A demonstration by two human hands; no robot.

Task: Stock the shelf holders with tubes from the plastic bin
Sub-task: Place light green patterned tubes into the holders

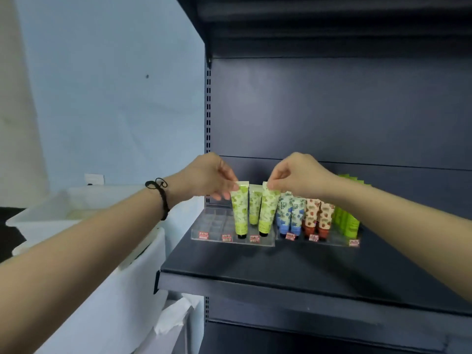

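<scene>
Both grips pinch tops: left hand (210, 175), left tube (240, 213); right hand (299, 175), right tube (267, 213) (seemingly slotted).

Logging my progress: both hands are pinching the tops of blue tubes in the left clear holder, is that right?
No. In the head view the left hand and right hand pinch the tops of green tubes, not blue, in the left clear holder.

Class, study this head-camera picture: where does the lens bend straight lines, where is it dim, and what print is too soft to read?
Head view: the wide lens slants the shelf edge; dim under the top shelf, pale sheen on the back panel; print on the green tubes and price tags unreadable.
</scene>
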